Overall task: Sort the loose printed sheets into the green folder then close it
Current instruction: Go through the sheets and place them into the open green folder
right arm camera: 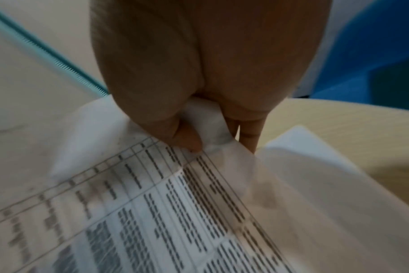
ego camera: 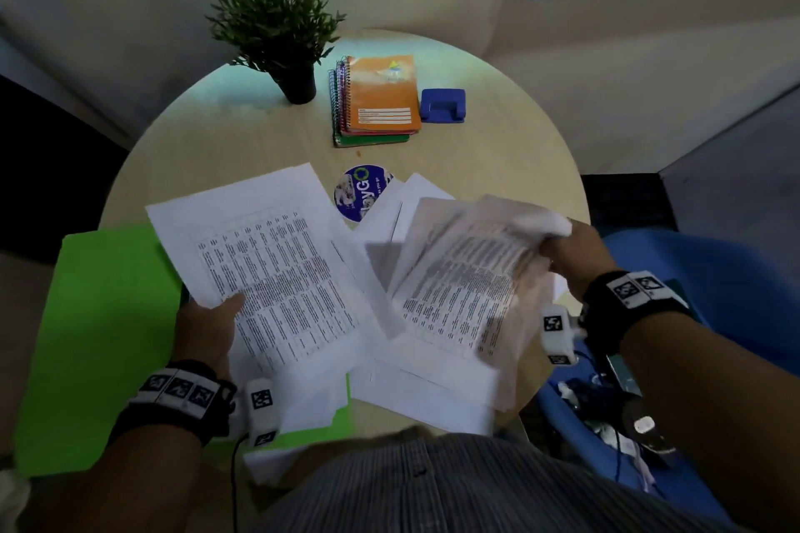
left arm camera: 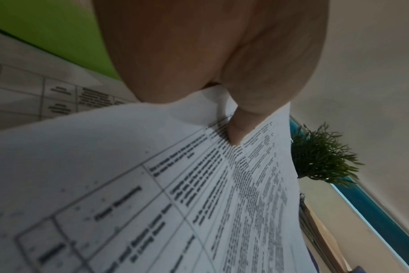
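We see the left hand [ego camera: 207, 327] pinching a white printed sheet covered with a table of small text [ego camera: 277, 268] at its near left edge, thumb on top of the page; in the left wrist view the thumb [left arm camera: 239, 129] presses down on the print while the rest of the fingers are hidden beneath the paper. The sheet is lifted and tilted above the open bright green card folder [ego camera: 108, 338], which lies flat at the left near edge of the round pale wooden table [ego camera: 259, 134] and partly overhangs it.

The right hand [ego camera: 571, 255] grips a second printed sheet, blurred and curling [ego camera: 467, 286], at its far right corner; in the right wrist view the thumb [right arm camera: 187, 138] and fingers [right arm camera: 250, 136] close on the crumpled corner. Beneath it more loose white sheets [ego camera: 424, 389] lie spread on the table, some overlapping the folder's right part.

Farther back stand a small green plant in a black pot [ego camera: 277, 30], a stack of spiral notebooks with an orange cover on top [ego camera: 376, 100], and a blue hole punch [ego camera: 443, 105] just beside the stack. A round blue and white printed disc [ego camera: 359, 193] lies partly under the papers.
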### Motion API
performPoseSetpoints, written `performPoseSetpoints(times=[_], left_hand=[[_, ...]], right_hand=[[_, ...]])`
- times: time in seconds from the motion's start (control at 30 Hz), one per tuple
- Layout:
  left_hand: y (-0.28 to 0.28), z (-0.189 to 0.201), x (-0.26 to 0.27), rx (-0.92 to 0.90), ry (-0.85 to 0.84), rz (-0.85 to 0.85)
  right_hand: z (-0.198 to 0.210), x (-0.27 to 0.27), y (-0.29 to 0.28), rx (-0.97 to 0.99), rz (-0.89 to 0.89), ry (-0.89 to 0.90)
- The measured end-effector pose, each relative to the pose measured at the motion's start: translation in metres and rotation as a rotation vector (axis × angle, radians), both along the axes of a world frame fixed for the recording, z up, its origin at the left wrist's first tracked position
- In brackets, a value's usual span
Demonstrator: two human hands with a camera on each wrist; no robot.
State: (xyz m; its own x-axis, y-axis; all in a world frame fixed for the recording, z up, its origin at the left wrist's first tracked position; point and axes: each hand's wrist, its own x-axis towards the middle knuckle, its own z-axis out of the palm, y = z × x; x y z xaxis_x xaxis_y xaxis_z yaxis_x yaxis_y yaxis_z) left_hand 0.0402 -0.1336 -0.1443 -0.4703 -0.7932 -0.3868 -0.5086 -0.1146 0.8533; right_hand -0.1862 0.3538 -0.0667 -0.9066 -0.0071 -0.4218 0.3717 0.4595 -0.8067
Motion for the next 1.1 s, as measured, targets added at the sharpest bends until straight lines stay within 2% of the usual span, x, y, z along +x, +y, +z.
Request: performPoseSetpoints(times=[0.07,0.17,0.3,0.37,0.43,0.57,0.63,0.8,0.9,0.93,1.0,1.1], left_hand=[[0.017,0.027,-0.013,0.000,0.023,-0.033],[0.045,0.071,-0.034,-0.075,0.047,-0.092],[0.042,0.091,-0.053,-0.121,0.146,0.044],[0.040,0.105,-0.059,-0.127,0.166,0.052],[0.038,0.109,-0.063,-0.045,0.185,0.013],[0.073,0.117,-0.074,0.146,0.112,-0.248],[0.091,0.109,-0.075,0.222,0.067,-0.337],[0.121,0.076,-0.072,0.253,-0.273,-0.412],[0.138,0.073,-0.070,0.327,-0.337,-0.439],[0.146,0.077,-0.069,0.328,-0.343,-0.479],[0.158,0.084,-0.069,0.197,-0.354,-0.596],[0.165,0.092,-0.072,0.013,-0.217,-0.626]], right_hand=[[0.003,-0.001,0.005,-0.101,-0.084,-0.101],[0.015,-0.004,0.001,-0.165,-0.045,-0.183],[0.023,-0.012,-0.005,-0.138,0.048,-0.205],[0.023,-0.016,-0.009,-0.138,0.057,-0.199],[0.024,-0.017,-0.015,-0.133,0.062,-0.198],[0.027,-0.015,-0.042,-0.083,0.077,-0.206],[0.024,-0.015,-0.058,-0.039,0.092,-0.213],[0.005,-0.004,-0.089,0.117,0.172,-0.178],[-0.009,0.005,-0.099,0.166,0.194,-0.162],[-0.013,0.007,-0.102,0.152,0.183,-0.160],[-0.016,0.008,-0.107,0.091,0.127,-0.141],[-0.005,0.009,-0.108,-0.116,-0.047,-0.060]])
